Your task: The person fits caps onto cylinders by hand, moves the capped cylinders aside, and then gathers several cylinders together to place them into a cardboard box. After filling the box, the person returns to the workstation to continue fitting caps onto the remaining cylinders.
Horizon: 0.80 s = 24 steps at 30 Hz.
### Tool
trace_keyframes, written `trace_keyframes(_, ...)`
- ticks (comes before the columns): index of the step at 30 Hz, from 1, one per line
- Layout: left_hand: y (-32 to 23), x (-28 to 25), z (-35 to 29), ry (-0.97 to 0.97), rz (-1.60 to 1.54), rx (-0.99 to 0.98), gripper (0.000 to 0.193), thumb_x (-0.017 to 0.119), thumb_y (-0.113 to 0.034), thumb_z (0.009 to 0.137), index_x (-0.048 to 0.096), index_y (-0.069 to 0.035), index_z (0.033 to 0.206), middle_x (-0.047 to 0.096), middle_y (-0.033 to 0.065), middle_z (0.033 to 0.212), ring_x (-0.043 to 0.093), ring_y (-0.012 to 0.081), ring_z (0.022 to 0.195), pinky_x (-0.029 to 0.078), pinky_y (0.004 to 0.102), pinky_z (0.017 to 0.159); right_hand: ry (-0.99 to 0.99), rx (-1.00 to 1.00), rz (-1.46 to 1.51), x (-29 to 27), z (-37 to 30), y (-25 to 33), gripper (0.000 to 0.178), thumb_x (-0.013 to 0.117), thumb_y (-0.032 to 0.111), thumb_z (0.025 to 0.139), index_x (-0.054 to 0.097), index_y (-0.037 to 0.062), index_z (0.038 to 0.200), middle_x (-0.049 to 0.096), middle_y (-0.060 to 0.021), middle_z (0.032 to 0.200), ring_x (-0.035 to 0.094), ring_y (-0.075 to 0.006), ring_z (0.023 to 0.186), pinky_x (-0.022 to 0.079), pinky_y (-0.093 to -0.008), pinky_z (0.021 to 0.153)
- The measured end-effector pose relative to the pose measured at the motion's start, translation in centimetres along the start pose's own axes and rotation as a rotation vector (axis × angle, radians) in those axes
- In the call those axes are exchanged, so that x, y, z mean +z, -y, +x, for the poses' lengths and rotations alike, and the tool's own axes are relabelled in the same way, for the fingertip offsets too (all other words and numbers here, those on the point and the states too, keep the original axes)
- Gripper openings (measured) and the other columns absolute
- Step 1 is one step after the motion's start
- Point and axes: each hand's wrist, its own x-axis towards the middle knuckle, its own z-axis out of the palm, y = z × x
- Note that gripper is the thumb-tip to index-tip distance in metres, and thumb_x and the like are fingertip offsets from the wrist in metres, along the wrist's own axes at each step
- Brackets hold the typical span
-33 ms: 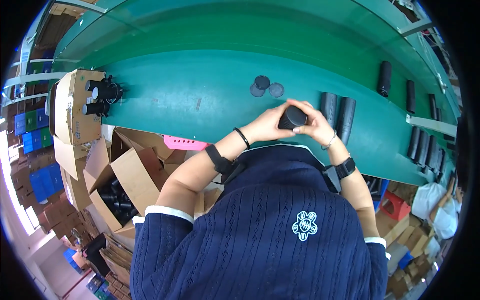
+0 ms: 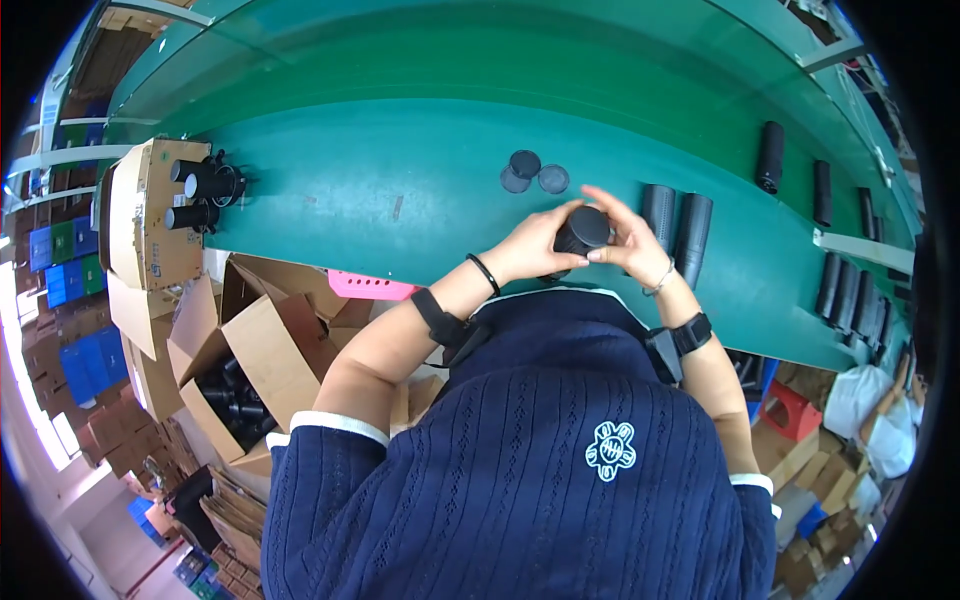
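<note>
A black cylinder [image 2: 581,232] with a round flat top and ribbed side stands tilted in front of me, just over the near edge of the green table [image 2: 330,170]. My left hand [image 2: 540,240] is wrapped round its left side. Beside it on the right is my right hand [image 2: 628,240], its index finger stretched away from the cylinder and its thumb tip at the near edge. Past my hands lie three thin round discs, among them a black disc [image 2: 524,164] and a grey disc [image 2: 553,179]. The cylinder's lower part is mostly hidden by my fingers.
Two ribbed black tubes [image 2: 690,235] lie right of my hands, with several more tubes [image 2: 850,295] farther right. At the left end, a cardboard box [image 2: 160,215] holds black parts. Below the table's edge are an open carton [image 2: 270,350] and a pink basket [image 2: 370,287].
My right index finger has lifted off the cylinder's top and straightened. The cylinder has shifted slightly left and tilted, showing more of its side. My left hand keeps its hold.
</note>
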Motion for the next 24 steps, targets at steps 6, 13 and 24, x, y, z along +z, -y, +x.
trace_keyframes(6,0.1,0.5,0.4,-0.191,0.217,0.061,0.076,0.081,-0.023,0.067,0.04,-0.003,0.128,0.052,0.0222,0.116,0.055,0.0396,0.108,0.047,0.0428,0.091,-0.203,0.007,0.046,2.0,0.9,-0.8,0.075,0.073,-0.01,0.065,0.048,0.0103,0.133,0.051,-0.0051,0.125,0.048,-0.0179,0.12,0.043,-0.0317,0.101)
trace_keyframes(13,-0.8,0.1,0.5,-0.233,0.203,0.017,0.075,0.078,-0.014,0.068,0.037,-0.003,0.13,0.045,0.02,0.122,0.048,0.0363,0.116,0.042,0.0416,0.098,-0.222,-0.011,0.121,1.5,1.6,-0.3,0.076,0.073,-0.014,0.064,0.053,0.0112,0.133,0.048,-0.0064,0.129,0.046,-0.0173,0.123,0.042,-0.033,0.102)
trace_keyframes(24,-1.5,-1.1,0.0,-0.065,-0.499,-0.186,0.061,0.064,-0.016,0.081,0.034,-0.004,0.134,0.044,0.0135,0.127,0.042,0.0219,0.124,0.036,0.0351,0.102,-0.19,0.074,0.134,2.4,1.0,0.4,0.052,0.052,0.009,0.088,0.047,0.0134,0.14,0.046,-0.0053,0.129,0.051,-0.0122,0.103,0.048,-0.0249,0.081)
